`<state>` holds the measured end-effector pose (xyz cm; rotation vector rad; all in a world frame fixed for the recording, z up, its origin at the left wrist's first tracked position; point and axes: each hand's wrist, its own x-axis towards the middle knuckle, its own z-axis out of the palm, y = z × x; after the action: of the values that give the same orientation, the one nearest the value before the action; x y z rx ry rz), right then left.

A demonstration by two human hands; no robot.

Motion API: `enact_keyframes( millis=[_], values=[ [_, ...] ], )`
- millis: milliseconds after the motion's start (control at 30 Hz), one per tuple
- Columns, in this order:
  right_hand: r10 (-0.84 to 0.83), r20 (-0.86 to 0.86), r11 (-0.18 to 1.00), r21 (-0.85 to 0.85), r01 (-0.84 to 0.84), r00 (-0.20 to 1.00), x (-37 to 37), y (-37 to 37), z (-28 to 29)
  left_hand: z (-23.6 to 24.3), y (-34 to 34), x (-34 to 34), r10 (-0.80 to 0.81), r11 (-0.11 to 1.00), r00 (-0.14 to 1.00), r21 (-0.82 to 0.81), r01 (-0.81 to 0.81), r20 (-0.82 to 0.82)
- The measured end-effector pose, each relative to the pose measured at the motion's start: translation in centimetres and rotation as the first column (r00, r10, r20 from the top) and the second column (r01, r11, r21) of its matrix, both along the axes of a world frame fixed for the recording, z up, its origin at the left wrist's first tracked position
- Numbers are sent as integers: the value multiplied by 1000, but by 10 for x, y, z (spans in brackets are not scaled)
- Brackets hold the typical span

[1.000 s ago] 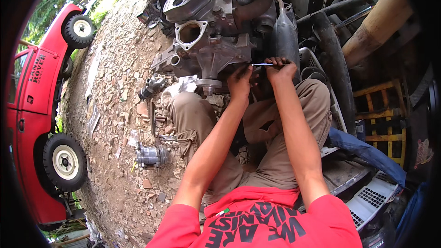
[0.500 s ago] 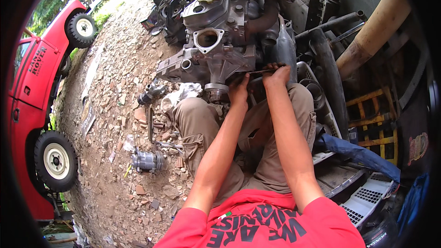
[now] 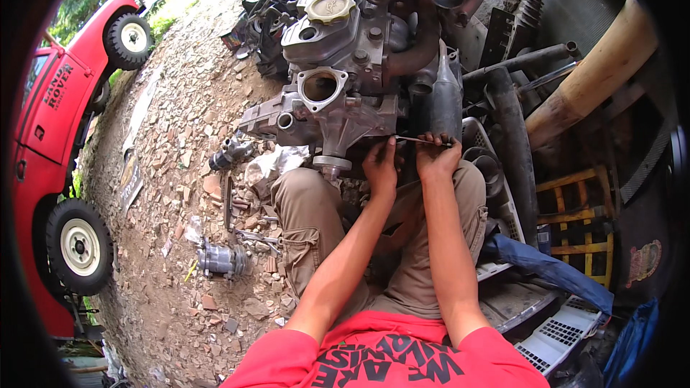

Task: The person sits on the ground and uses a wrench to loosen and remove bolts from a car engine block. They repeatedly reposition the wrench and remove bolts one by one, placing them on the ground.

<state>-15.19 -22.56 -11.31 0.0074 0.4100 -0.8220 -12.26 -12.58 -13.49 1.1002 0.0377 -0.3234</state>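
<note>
An engine (image 3: 338, 93) with a round oil filler cap (image 3: 330, 8) and a three-cornered flanged opening stands before my knees. Its lower right corner is where both hands meet. My right hand (image 3: 437, 156) is closed around a slim metal wrench (image 3: 412, 139), whose far end reaches left to the engine's underside. Beside that end, my left hand (image 3: 381, 167) has its thumb raised and its fingers curled under the engine edge. What those fingers pinch, if anything, is hidden. Below the opening, a round metal pulley flange (image 3: 332, 164) sticks out close to my left knee.
On the rubble ground at left lie a cylindrical compressor-like part (image 3: 223, 259), a white plastic bag (image 3: 277, 165) and several hand tools. Pipes, a bamboo pole (image 3: 593, 75), a yellow crate (image 3: 582, 226) and blue cloth crowd the right. A red vehicle (image 3: 57, 136) stands far left.
Both hands have come slightly down and nearer to me, and the right hand has turned. The wrench between them shows more plainly. The whole view has shifted a little.
</note>
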Motion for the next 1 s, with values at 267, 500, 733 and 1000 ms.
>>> enact_keyframes(
  millis=[267,500,733,1000],
  values=[
    [-37,-66,998,46,40,997,13,25,-1,-6,12,9,27,993,987,106,-45,161],
    [-37,-63,998,50,41,997,12,17,1,7,24,16,-123,974,983,206,93,134],
    [-111,-59,992,-64,108,992,12,22,6,0,33,32,-291,899,894,418,133,342],
    [-98,-107,982,-171,79,989,4,17,15,9,24,24,-236,889,856,459,-2,460]
  ],
)
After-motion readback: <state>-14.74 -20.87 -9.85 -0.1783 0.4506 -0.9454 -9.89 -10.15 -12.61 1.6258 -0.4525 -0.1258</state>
